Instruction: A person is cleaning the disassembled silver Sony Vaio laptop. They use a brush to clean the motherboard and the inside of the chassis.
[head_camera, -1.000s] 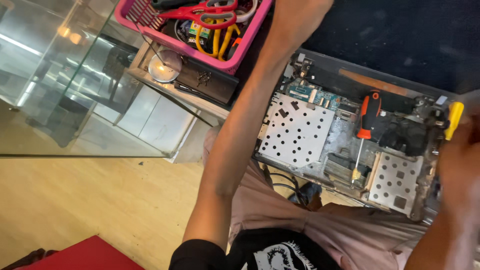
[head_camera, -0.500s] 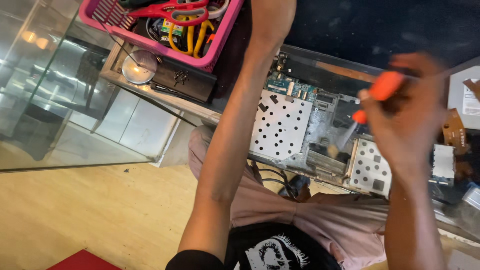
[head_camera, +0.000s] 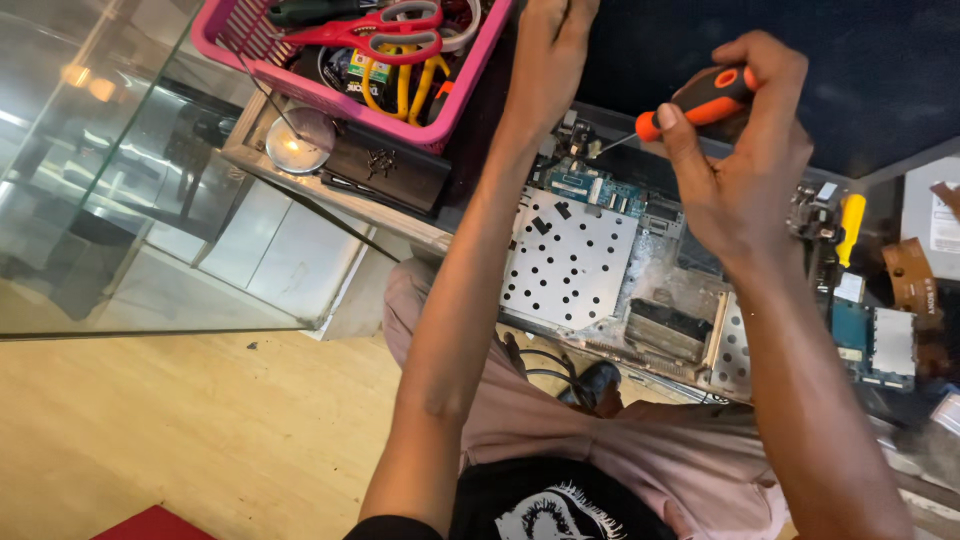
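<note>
The screwdriver (head_camera: 700, 100) sits clamped in our right hand (head_camera: 745, 170), tip down at the far edge of the opened chassis (head_camera: 570, 265). It's light and stiff; we hold its rubbery handle. Our left hand (head_camera: 550, 50) rests beside the basket (head_camera: 330, 95), its grip hidden.

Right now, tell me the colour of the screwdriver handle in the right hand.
Orange and black, seen in the head view: the screwdriver sits in the right hand.
</note>
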